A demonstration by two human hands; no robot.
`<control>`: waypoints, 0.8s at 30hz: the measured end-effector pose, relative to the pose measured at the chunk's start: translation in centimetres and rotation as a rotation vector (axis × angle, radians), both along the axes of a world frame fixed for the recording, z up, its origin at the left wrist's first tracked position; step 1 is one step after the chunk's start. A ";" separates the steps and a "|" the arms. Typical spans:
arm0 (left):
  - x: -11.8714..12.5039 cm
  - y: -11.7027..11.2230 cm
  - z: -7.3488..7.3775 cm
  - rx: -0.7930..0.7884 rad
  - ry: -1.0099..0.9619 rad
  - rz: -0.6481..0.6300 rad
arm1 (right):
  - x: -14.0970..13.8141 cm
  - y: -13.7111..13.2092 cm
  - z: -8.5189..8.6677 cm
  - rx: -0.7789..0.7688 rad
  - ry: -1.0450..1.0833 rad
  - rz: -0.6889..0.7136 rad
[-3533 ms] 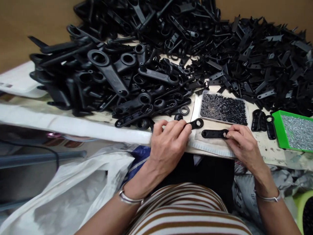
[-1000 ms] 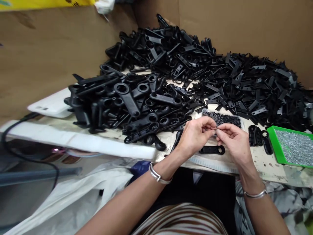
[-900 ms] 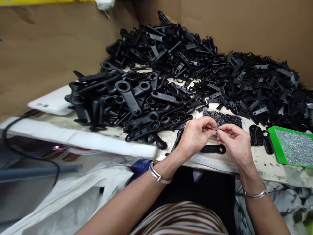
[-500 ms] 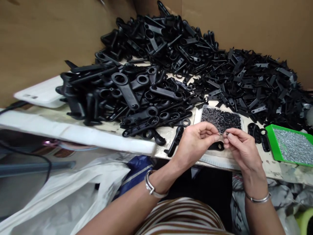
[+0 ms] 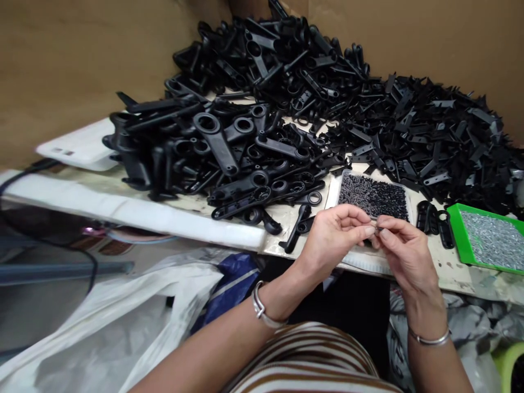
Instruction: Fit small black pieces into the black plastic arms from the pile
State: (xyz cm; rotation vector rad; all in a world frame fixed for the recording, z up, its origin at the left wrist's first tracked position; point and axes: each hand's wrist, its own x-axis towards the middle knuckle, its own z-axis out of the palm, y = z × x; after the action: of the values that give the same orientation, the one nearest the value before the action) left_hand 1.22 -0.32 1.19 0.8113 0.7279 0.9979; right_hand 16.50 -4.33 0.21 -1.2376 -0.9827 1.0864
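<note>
My left hand (image 5: 333, 237) and my right hand (image 5: 403, 245) meet fingertip to fingertip above the table's front edge. Each is closed in a pinch. Between the fingertips is something tiny, too small to name. Just behind them lies a clear shallow tray (image 5: 333, 194) filled with small black pieces (image 5: 370, 197). A black plastic arm (image 5: 295, 232) with a rounded end rests on the table left of my left hand. To the right of my right hand sit several black arm-shaped parts (image 5: 445, 229).
A green tray (image 5: 459, 240) of small silvery metal pieces (image 5: 493, 240) stands at the right. Black ring-ended plastic arms (image 5: 213, 142) are heaped at left and back, thin black parts (image 5: 426, 131) at back right. White foam (image 5: 184, 224) lines the table's left edge; a white bag (image 5: 164, 327) hangs below.
The view has shifted slightly, so the heaps and trays appear a little right and higher. My fingertips have come closer together and now touch.
</note>
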 end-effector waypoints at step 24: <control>-1.7 -3.6 -2.1 0.369 0.368 0.041 | -2.4 -4.0 0.9 0.376 -1.041 -0.029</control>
State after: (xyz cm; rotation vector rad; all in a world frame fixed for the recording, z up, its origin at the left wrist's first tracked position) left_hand -0.45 -3.92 -0.96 1.3294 0.8875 1.0478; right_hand 14.13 -8.34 1.09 -1.4845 -1.8274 0.1286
